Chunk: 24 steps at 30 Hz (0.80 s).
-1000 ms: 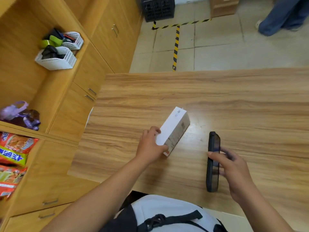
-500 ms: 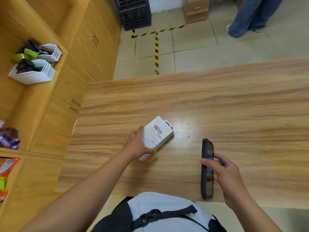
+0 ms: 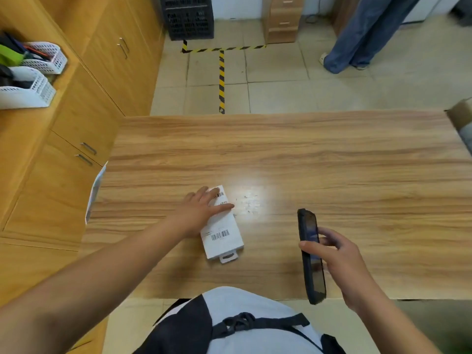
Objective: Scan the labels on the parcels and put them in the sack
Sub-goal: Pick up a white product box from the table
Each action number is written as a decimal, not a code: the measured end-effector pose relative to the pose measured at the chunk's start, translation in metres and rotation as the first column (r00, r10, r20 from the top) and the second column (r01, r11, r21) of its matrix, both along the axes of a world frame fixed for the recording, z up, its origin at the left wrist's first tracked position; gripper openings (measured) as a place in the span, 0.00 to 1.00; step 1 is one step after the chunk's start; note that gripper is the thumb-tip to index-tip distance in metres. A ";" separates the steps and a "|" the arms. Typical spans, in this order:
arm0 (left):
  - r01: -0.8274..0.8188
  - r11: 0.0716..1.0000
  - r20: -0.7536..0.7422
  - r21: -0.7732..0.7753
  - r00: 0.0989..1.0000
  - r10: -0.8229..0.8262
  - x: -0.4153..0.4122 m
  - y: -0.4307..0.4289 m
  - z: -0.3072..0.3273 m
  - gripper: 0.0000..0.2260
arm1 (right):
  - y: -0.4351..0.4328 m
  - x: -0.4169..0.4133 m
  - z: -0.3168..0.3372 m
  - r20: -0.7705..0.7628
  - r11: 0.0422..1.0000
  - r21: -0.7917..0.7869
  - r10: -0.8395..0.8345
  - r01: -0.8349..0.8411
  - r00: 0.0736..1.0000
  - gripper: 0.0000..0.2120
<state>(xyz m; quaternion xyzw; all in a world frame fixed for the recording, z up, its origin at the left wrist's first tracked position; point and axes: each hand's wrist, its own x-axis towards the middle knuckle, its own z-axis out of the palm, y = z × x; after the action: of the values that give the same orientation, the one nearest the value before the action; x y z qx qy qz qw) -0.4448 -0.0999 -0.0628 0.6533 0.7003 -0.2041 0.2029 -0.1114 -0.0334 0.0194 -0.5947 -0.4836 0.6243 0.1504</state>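
Note:
A small white parcel box (image 3: 222,231) lies flat on the wooden table (image 3: 306,159), barcode label facing up, its hang tab pointing toward me. My left hand (image 3: 201,208) rests flat on the box's far end, fingers spread over it. My right hand (image 3: 337,254) grips a dark handheld scanner (image 3: 311,254) to the right of the box, held on edge above the table's near side. No sack is clearly visible.
Wooden cabinets (image 3: 84,98) and a shelf with white baskets (image 3: 28,90) stand on the left. A white sheet-like edge (image 3: 95,190) hangs at the table's left side. A cardboard box corner (image 3: 462,116) shows at far right. Another person's legs (image 3: 357,34) stand beyond the table near a black crate (image 3: 189,16).
My left hand turned the box from standing on edge to lying flat with the barcode up, and rotated it so the tab points toward me. The scanner hand stayed to the right.

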 end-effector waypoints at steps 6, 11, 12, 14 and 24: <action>-0.555 0.817 0.387 0.157 0.796 0.466 -0.016 -0.025 -0.006 0.42 | -0.022 -0.029 0.027 0.094 0.998 0.019 0.059 -0.061 0.994 0.23; -0.851 0.520 0.689 -0.078 0.331 0.645 -0.015 -0.047 -0.023 0.32 | -0.041 -0.052 0.038 0.216 0.988 0.004 0.152 -0.156 0.964 0.37; -0.852 0.517 0.703 -0.079 0.320 0.635 -0.016 -0.049 -0.025 0.28 | -0.043 -0.056 0.041 0.270 0.979 0.002 0.195 -0.203 0.943 0.38; -0.856 0.507 0.741 -0.097 0.278 0.611 -0.017 -0.053 -0.027 0.24 | -0.043 -0.064 0.049 0.387 0.947 -0.007 0.299 -0.322 0.872 0.39; -0.797 0.604 0.810 -0.025 0.338 0.480 -0.026 -0.074 -0.043 0.26 | -0.045 -0.119 0.081 0.797 0.412 -0.261 0.602 -0.873 0.045 0.33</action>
<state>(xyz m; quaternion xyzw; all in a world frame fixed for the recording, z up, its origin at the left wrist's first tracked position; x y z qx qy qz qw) -0.4712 -0.1738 -0.1054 0.3614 0.7744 0.3232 0.4064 -0.2306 -0.0781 0.1001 -0.4291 -0.8136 0.1783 -0.3496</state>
